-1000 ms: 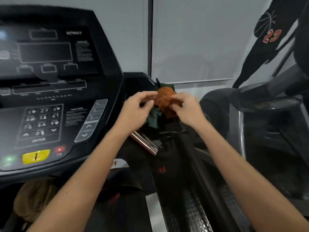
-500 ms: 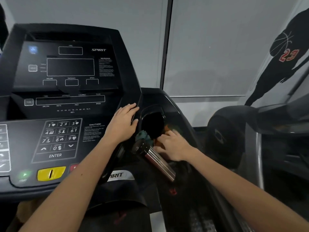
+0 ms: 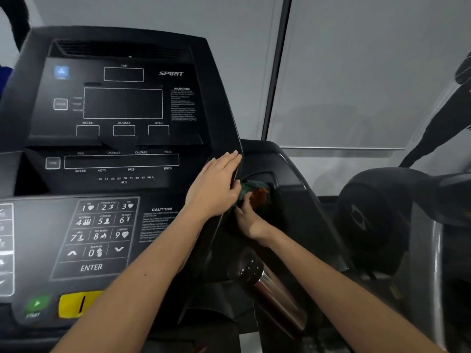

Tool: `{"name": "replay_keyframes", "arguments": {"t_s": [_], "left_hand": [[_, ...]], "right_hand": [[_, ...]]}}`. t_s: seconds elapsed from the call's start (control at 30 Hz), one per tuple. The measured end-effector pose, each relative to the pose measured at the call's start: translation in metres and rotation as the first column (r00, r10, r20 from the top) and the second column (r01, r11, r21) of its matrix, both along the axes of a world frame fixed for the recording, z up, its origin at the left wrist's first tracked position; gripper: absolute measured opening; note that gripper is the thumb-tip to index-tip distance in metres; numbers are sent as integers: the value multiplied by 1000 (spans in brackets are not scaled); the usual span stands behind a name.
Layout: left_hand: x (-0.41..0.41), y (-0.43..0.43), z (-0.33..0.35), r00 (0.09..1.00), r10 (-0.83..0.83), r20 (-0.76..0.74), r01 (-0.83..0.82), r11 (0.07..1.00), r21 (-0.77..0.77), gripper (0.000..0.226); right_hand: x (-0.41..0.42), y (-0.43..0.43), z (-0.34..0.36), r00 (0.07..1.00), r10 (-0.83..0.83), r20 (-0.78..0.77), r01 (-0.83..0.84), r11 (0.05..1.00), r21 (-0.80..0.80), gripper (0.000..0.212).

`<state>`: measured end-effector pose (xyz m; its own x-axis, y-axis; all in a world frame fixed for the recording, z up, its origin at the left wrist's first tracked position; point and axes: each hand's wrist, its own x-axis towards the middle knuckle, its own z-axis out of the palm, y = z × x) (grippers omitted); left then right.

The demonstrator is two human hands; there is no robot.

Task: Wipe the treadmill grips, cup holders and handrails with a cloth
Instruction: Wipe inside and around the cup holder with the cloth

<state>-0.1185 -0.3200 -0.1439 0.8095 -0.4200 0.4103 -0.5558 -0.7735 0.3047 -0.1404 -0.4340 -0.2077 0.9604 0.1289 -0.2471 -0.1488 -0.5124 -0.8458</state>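
My right hand (image 3: 248,221), grasping the cloth (image 3: 257,193), has moved up into the cup holder (image 3: 273,180); my left hand (image 3: 216,186) stays flat, fingers straight, on the console (image 3: 122,103) edge.

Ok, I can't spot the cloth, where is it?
Head view, right of the console: the cloth sits bunched in the cup holder, held by the right hand, beside the left hand.

Wall (image 3: 356,72): pale grey matte panels filling the upper half of the frame, in dim, even light.
Vertical post (image 3: 276,72): dark, upper centre, dividing two panels.
Horizontal ledge (image 3: 344,148): thin, light, right of centre.
Silhouette figure (image 3: 438,133): black, on the wall at the far right edge.
Neighbouring machine (image 3: 377,215): dark rounded housing, lower right.
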Motion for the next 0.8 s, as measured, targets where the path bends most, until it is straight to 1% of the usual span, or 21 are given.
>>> {"name": "replay_keyframes", "arguments": {"t_s": [0.03,0.07,0.1,0.17,0.2,0.23,0.27,0.3,0.37,0.4,0.47,0.5,0.53,0.57,0.6,0.63,0.7,0.73,0.77,0.8], "left_hand": [[4,-1,2,1000,-2,1,2,1000,4,58],[8,-2,3,1000,-3,-3,3,1000,8,59],[11,-3,5,1000,-4,-4,4,1000,6,59],[18,-4,8,1000,-14,1,14,1000,-2,59],[19,-4,8,1000,-19,4,19,1000,-4,59],[21,-5,8,1000,-24,7,24,1000,-5,60],[22,-5,8,1000,-29,9,29,1000,-7,60],[23,-6,8,999,-33,10,33,999,-8,61],[25,-6,9,999,-33,12,33,999,-8,61],[26,-7,9,999,-32,16,32,999,-7,61],[28,-7,10,999,-36,22,37,999,-9,60],[29,-7,11,999,-40,25,40,999,-19,60],[31,-7,12,999,-42,26,42,999,-29,60],[32,-8,13,999,-37,26,38,999,-37,61],[35,-10,15,999,-29,31,30,999,-36,62],[38,-12,16,999,-24,36,25,999,-30,63],[43,-15,18,999,-14,44,14,1000,-19,63],[44,-14,19,999,-8,53,8,1000,-11,63],[45,-14,18,998,-1,59,1,1000,-3,62],[45,-14,17,998,4,59,-5,1000,13,62]], "right_hand": [[-4,-4,1,999,48,21,-47,999,-21,66],[-12,-11,4,993,113,35,-109,989,-97,65],[-22,-19,10,983,180,31,-169,960,-223,62],[-41,-34,17,953,304,-18,-277,840,-466,53],[-49,-37,20,934,356,-41,-319,773,-548,50],[-52,-39,22,923,381,-58,-342,739,-581,49],[-49,-38,21,919,388,-64,-354,744,-567,52],[-43,-35,18,925,376,-56,-350,787,-508,58],[-22,-21,6,951,310,14,-293,911,-292,68],[-10,-14,0,966,255,48,-242,951,-191,70],[3,-4,-4,994,107,25,-105,991,-82,70],[5,-3,-5,998,61,26,-59,996,-60,69],[2,-4,-5,997,53,55,-50,998,-49,68],[-4,-9,-4,992,74,99,-68,996,-65,66],[-11,-16,-2,985,120,122,-106,987,-117,62],[-21,-26,4,978,169,123,-141,968,-208,55],[-41,-46,14,956,274,107,-210,891,-403,29],[-49,-54,22,946,314,82,-242,849,-469,15],[-52,-60,30,936,347,53,-271,812,-516,12],[-51,-64,36,930,368,16,-299,778,-553,17]]}}
